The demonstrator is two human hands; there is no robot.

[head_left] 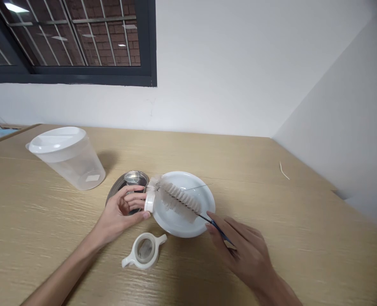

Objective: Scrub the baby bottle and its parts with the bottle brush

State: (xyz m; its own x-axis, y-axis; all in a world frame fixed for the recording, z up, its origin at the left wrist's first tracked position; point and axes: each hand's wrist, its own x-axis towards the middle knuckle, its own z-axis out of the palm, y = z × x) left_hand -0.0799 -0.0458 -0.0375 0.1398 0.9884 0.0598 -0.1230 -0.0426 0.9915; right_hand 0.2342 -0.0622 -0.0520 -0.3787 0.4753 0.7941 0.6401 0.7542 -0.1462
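My left hand [125,210] grips a small white cup-like piece [149,202] between thumb and fingers, tilted on its side at the left rim of a white bowl [182,229]. In my right hand [241,246] is the blue handle of a bristle brush [180,199]. The brush slants up to the left over the bowl, its pale bristle tip at the mouth of the white piece. A thin wire or bristle [198,187] sticks out over the bowl's far side. Behind my left fingers lies a round metal dish [112,192], partly hidden.
A white two-handled strainer [144,251] lies in front of the bowl. A clear plastic pitcher [77,163] with a white lid stands at the left. A pale strip [283,171] lies at the right, near the walls.
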